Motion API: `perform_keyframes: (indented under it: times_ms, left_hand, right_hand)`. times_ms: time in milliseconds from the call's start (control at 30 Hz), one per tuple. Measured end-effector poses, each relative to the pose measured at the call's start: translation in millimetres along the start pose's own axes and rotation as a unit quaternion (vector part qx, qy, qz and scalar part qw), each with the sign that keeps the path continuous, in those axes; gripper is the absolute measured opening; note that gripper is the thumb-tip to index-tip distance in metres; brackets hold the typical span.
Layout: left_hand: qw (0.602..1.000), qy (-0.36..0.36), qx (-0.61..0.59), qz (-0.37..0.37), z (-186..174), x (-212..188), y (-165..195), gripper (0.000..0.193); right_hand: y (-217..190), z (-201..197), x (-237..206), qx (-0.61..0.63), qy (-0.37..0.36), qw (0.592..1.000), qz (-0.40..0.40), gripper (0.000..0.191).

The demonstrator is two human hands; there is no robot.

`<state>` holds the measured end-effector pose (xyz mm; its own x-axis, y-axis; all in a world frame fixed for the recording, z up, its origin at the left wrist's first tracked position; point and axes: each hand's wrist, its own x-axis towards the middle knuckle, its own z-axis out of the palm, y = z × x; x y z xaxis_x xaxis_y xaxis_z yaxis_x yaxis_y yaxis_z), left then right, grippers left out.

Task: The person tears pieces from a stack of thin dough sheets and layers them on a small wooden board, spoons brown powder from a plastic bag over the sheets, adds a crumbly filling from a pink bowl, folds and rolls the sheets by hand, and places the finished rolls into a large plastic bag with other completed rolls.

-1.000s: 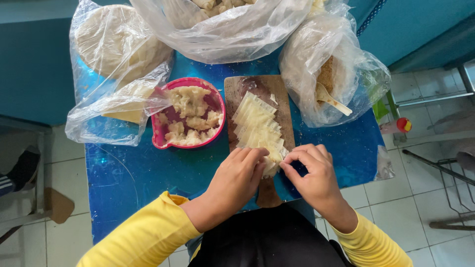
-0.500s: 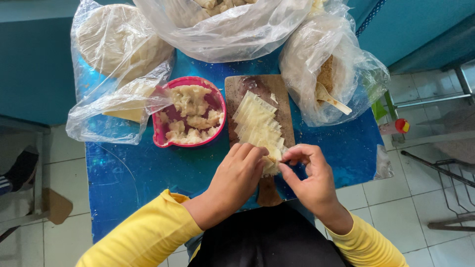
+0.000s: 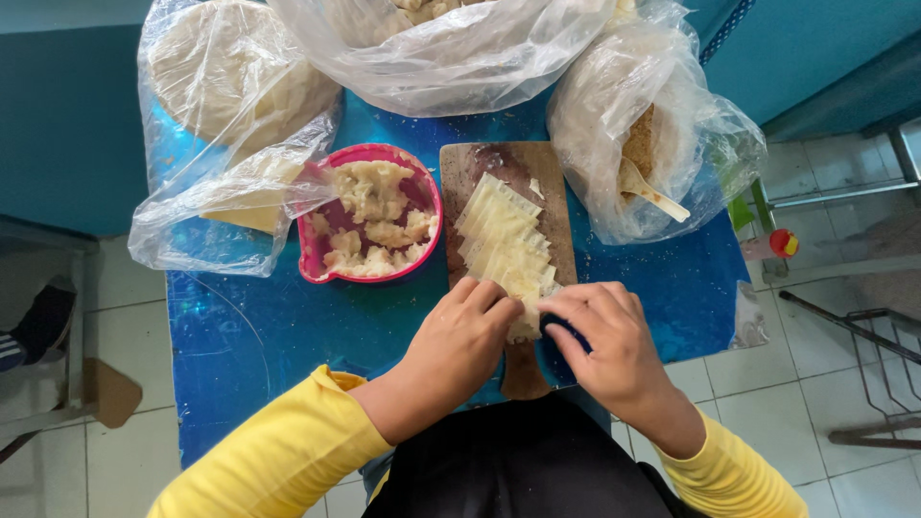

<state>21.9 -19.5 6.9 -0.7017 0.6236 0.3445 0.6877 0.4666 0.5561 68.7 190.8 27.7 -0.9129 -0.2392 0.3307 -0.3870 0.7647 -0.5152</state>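
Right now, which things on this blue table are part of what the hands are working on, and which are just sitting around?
In hand:
- left hand and right hand, both on the near end of the pale slices
- pale slices, fanned in a row
- wooden board beneath them

Lying about:
- pink bowl of crumbly chunks
- three clear plastic bags
- blue table
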Motion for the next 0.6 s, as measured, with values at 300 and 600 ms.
perform_keyframes:
  times_ms: [300,600]
  left_hand:
    - [0.999,-0.015,0.009,0.028,-5,9,2,0.025]
    - [0.999,-0.001,-0.027,-0.043,5,18,-2,0.006]
  right_hand:
    - [15,2,9,-0.016,-0.007,1.000,0.021,0.010]
    - [22,7,19,-0.034,-0.006,0.999,0.040,0.009]
